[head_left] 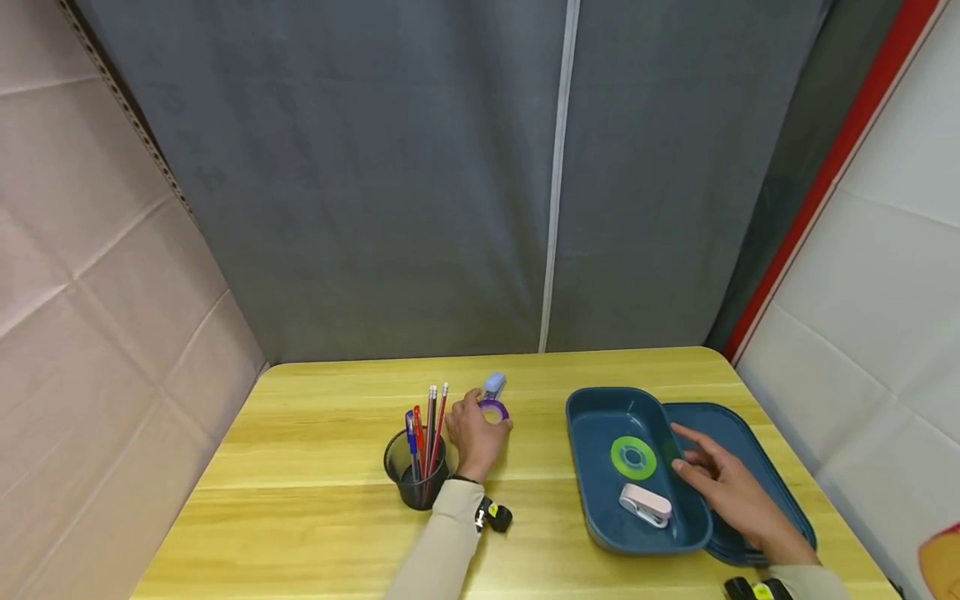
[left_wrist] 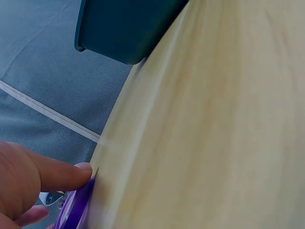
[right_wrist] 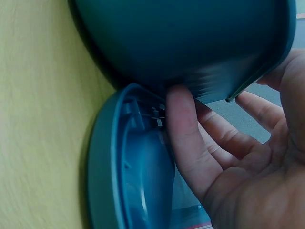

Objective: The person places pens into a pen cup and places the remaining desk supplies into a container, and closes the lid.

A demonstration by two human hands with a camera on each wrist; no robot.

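My left hand (head_left: 477, 433) pinches a purple tape roll (head_left: 503, 408) near the table's far side; in the left wrist view one fingertip lies on the edge of the purple ring (left_wrist: 80, 202). Right behind it is a small lavender piece (head_left: 494, 382), its kind unclear. My right hand (head_left: 723, 483) holds the side wall of a dark blue box (head_left: 600, 533). The thumb goes over the rim while other fingers press the outer wall, seen in the right wrist view. Inside the box lie a green tape roll (head_left: 619, 457) and a pale pink stapler (head_left: 646, 505).
A black mesh pen cup (head_left: 417, 493) with pens and pencils stands just left of my left forearm. Partly under the box's right side lies a dark blue lid (head_left: 738, 429). A grey curtain (head_left: 405, 208) hangs behind the wooden table (head_left: 300, 483).
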